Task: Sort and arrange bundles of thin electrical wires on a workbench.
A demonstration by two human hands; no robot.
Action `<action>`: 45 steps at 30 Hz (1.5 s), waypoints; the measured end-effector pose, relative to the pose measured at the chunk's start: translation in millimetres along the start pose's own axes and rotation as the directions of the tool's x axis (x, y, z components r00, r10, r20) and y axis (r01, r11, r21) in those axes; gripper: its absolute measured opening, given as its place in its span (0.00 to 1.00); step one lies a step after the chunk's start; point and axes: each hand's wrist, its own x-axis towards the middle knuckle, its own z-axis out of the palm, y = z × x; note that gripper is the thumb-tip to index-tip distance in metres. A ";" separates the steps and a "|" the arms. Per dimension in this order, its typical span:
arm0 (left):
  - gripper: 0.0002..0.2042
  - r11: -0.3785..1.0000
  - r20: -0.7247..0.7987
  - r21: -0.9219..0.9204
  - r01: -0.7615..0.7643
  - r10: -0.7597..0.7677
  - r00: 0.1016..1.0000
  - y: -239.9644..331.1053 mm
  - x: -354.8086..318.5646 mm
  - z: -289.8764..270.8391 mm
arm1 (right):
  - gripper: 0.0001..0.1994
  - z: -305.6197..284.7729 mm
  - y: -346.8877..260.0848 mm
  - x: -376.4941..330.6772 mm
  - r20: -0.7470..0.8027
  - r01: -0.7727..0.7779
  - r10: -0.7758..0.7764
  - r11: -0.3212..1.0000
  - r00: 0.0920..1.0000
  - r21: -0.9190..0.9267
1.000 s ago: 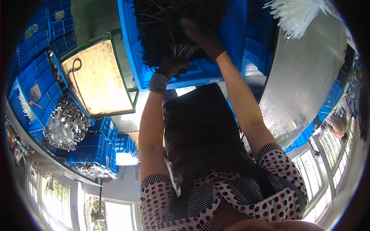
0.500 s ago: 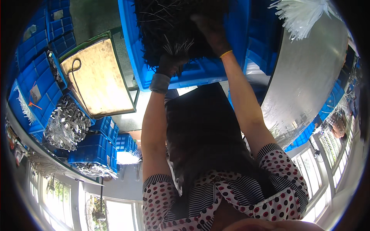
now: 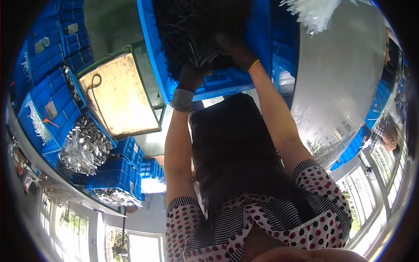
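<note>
A blue plastic crate (image 3: 209, 93) stands in front of me, heaped with thin black strips (image 3: 179, 26). My left hand (image 3: 194, 76), in a dark glove with a grey cuff, is closed around a small bunch of strips (image 3: 201, 56) whose ends fan out above the fist. To its right, my right hand (image 3: 233, 49), also in a dark glove with a yellow-edged cuff, reaches into the shadowed heap. Its fingers are dark and blurred among the strips, so their grip is hidden.
A wooden board (image 3: 120, 94) with a dark cord loop lies at the left. Blue crates (image 3: 48, 91) are stacked beyond it, beside a bundle of shiny strips (image 3: 85, 146). On the right a metal table (image 3: 340, 83) bears a bunch of white strips (image 3: 312, 13).
My right hand has come down and left, closer to my left hand. The board and the left-hand crates have shifted right in view, the metal table left.
</note>
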 end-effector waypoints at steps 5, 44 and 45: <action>0.06 0.966 0.091 0.252 0.055 -0.080 0.993 46.0 -3.1 4.2 | 0.19 -17.9 -55.5 32.4 0.512 0.592 -0.313 0.550 0.800 -0.590; 0.11 0.830 0.771 0.547 -0.108 -0.449 0.452 109.7 -141.3 131.5 | 0.17 36.1 -160.9 -340.6 -0.696 0.050 0.642 0.722 0.321 0.690; 0.10 0.820 0.767 0.570 -0.050 -0.509 0.391 105.7 -162.2 129.4 | 0.17 50.1 -151.0 -366.1 -0.723 0.017 0.649 0.741 0.237 0.671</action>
